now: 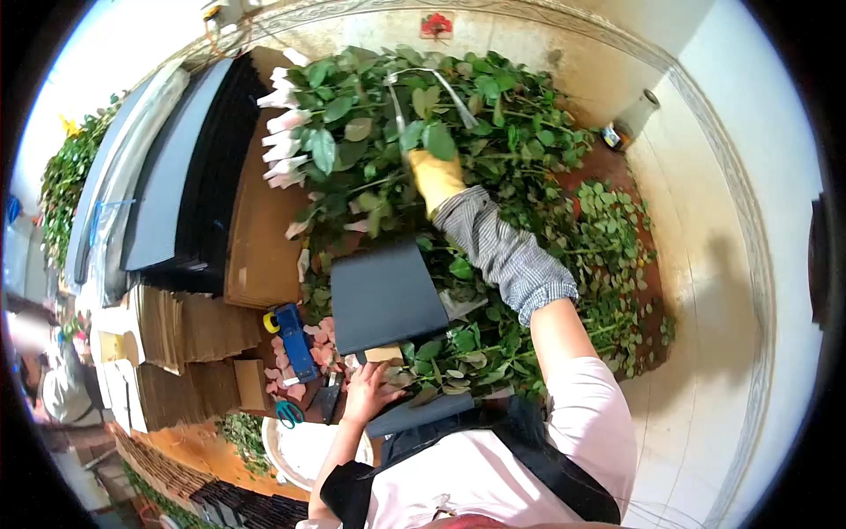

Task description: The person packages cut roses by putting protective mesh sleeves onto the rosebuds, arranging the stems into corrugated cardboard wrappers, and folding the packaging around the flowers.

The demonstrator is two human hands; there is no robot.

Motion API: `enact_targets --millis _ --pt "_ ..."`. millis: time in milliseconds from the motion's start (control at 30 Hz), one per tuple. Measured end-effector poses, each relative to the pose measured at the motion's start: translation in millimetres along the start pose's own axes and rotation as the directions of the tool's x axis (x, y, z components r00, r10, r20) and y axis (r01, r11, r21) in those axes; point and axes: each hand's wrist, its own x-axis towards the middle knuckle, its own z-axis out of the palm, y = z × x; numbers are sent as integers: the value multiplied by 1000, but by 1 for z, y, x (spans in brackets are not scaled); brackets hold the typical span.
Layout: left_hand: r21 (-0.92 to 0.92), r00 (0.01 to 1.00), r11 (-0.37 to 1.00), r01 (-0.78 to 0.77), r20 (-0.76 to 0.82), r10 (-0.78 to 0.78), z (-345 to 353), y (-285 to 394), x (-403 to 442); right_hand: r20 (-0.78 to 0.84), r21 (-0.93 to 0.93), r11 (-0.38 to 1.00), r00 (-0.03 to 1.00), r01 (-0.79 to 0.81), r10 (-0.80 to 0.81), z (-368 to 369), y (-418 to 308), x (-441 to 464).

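Your right hand (pixel 434 179), in a yellow glove, reaches among long, leafy green flower stems (pixel 520 119); leaves cover its fingers, so I cannot tell whether they grip. Pale pink blooms (pixel 284 150) lie left of them. Your bare left hand (pixel 367 394) has fingers spread, just beside a dark grey rectangular board (pixel 388 295).

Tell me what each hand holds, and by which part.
Right hand: cannot be told; leaves hide its grip. Left hand: spread open, nothing visibly held.
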Motion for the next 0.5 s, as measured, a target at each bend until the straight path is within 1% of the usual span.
enact_targets --millis 33,67,100,133,167,200,267,300,333,367,400,433,467,500 --pt "-1 1000 1000 -12 -16 12 0 1 0 49 -226 957 983 184 -178 -25 -16 -4" --pt "-32 999 999 -26 -35 25 -2 2 2 273 -244 941 948 234 -165 -95 -58 -9" --pt "-30 999 999 -40 -35 38 -1 1 2 69 -236 922 951 308 -300 -111 -64 -20" --pt "-26 998 999 -47 -37 46 1 -2 1 131 -251 923 955 292 -266 -116 -57 -27" --pt "27 998 998 -50 -47 51 5 -5 -1 75 -214 944 968 251 -240 -113 -34 -38" --pt "20 998 999 -46 -51 47 5 -6 -2 26 -173 961 977 214 -212 -114 -8 -54" --pt "10 997 999 -43 -63 43 8 -9 -4 56 -245 962 993 116 -106 -162 18 -87" --pt "7 997 1000 -23 -76 23 14 -12 -6 16 -99 985 990 141 -140 -190 25 -103" --pt "4 997 1000 6 -82 -6 19 -14 -10 29 -27 983 983 183 -182 -212 32 -120" --pt "-3 993 1000 10 -118 -11 19 -13 -9 153 19 994 982 106 -108 -240 29 -139" --pt "-70 990 997 30 -137 -39 25 -17 -10 224 143 990 973 16 -48 -265 19 -157" --pt "-117 983 993 10 -183 -32 29 -19 -9 255 128 992 966 20 -52 -292 -3 -174" --pt "-155 982 988 -8 -190 -22 26 -17 -8 224 178 980 966 87 -127 -297 1 -199" --pt "-173 987 985 -11 -161 -17 27 -21 -8 349 207 977 929 56 -127 -306 -10 -214"
